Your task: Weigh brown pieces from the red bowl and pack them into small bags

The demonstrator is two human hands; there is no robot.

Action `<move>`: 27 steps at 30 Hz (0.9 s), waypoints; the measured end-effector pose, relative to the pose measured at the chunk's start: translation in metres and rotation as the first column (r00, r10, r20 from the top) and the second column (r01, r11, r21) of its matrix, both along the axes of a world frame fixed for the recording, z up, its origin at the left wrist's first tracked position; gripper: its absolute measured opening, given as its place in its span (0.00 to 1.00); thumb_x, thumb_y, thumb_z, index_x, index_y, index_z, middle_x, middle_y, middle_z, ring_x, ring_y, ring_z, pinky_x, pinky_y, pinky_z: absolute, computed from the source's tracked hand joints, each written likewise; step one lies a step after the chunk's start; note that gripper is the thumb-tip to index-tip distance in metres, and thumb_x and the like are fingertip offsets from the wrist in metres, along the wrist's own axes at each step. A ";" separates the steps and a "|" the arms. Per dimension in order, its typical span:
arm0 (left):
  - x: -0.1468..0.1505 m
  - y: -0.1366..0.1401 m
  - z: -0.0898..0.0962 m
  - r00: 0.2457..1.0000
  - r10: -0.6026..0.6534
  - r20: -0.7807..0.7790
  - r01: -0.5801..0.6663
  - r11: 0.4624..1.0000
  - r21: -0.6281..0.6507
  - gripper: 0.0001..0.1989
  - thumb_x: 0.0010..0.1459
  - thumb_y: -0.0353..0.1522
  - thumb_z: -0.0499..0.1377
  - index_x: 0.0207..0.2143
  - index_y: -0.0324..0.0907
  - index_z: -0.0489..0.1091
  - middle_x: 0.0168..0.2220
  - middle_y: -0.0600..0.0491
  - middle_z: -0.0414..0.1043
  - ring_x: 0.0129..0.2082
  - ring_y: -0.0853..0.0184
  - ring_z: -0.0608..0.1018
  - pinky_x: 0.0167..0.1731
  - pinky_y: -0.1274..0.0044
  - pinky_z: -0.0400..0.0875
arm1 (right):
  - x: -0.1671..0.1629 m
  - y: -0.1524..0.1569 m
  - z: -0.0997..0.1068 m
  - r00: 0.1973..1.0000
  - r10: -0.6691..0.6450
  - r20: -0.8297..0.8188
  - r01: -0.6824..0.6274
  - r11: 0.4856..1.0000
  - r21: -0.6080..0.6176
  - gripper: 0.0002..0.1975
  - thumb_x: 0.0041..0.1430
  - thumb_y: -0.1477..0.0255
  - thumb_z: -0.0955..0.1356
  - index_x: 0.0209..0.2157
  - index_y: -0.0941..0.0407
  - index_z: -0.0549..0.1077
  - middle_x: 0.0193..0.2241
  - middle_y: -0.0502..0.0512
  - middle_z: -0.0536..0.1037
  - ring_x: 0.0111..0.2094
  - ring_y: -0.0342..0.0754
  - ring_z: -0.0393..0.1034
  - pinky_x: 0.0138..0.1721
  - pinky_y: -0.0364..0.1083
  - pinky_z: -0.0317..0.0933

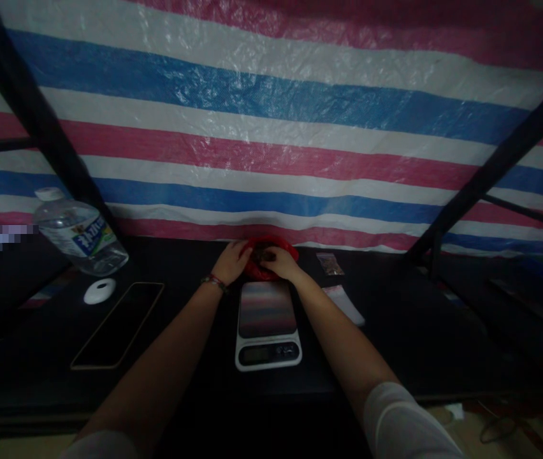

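A red plastic bag [292, 247] sits with its mouth spread at the back of the black table, just behind a kitchen scale [268, 310]. Dark brown bits lie inside it. At its left rim, my left hand [231, 262] grips the plastic. My right hand [283, 262] reaches into the bag from the right, fingers drawn together among the brown bits; what they hold is hidden. The scale has a shiny plate and a display facing me. To the right are a small zip bag of brown bits [330, 264] and a stack of flat zip bags [345, 305].
On the left stand a plastic bottle [83, 233], a white computer mouse [99, 291] and a phone [119, 326] lying flat. Dark metal legs [484, 175] slant up at both sides. A striped plastic sheet [271, 121] hangs behind the table.
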State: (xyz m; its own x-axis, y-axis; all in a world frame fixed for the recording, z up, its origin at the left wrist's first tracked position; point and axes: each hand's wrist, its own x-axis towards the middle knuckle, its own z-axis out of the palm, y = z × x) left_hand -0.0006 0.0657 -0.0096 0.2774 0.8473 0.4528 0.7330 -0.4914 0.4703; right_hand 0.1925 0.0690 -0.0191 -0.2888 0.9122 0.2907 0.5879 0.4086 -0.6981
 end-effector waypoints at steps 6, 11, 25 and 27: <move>-0.033 -0.023 0.019 0.939 -0.053 -0.340 -0.108 0.892 -0.438 0.17 0.56 0.40 0.52 0.40 0.40 0.74 0.40 0.46 0.77 0.40 0.60 0.77 0.40 0.74 0.69 | 0.008 0.008 -0.008 0.978 -0.146 -0.146 0.141 0.989 -0.045 0.17 0.46 0.72 0.72 0.41 0.56 0.72 0.38 0.53 0.77 0.40 0.46 0.72 0.44 0.46 0.65; -0.029 -0.046 0.008 0.918 -0.143 -0.370 -0.030 0.905 -0.425 0.13 0.53 0.34 0.54 0.37 0.43 0.75 0.39 0.50 0.78 0.40 0.63 0.78 0.40 0.78 0.69 | 0.012 0.008 -0.009 0.976 -0.183 -0.116 0.181 0.983 -0.032 0.17 0.45 0.72 0.73 0.40 0.56 0.72 0.38 0.52 0.77 0.40 0.47 0.72 0.44 0.46 0.64; -0.026 -0.050 0.000 0.903 -0.327 -0.280 0.205 0.899 -0.387 0.14 0.51 0.29 0.53 0.34 0.45 0.77 0.36 0.52 0.79 0.37 0.65 0.78 0.38 0.79 0.69 | 0.021 -0.017 -0.003 0.979 -0.181 -0.097 0.179 0.983 -0.032 0.19 0.46 0.71 0.73 0.42 0.57 0.72 0.39 0.54 0.77 0.40 0.47 0.72 0.44 0.46 0.65; -0.028 -0.048 -0.004 0.915 -0.278 -0.292 0.157 0.912 -0.378 0.13 0.51 0.30 0.53 0.34 0.44 0.78 0.36 0.52 0.78 0.37 0.64 0.78 0.37 0.79 0.69 | 0.025 -0.022 -0.003 0.976 -0.190 -0.111 0.188 0.982 -0.020 0.18 0.46 0.71 0.72 0.42 0.56 0.72 0.39 0.54 0.78 0.40 0.47 0.72 0.44 0.46 0.65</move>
State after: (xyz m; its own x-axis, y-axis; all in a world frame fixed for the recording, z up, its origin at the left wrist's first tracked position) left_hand -0.0282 0.0177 -0.0133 0.5549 0.8319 -0.0037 0.7686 -0.5109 0.3850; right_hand 0.2171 0.0467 -0.0221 -0.0772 0.9501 0.3024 0.5720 0.2906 -0.7670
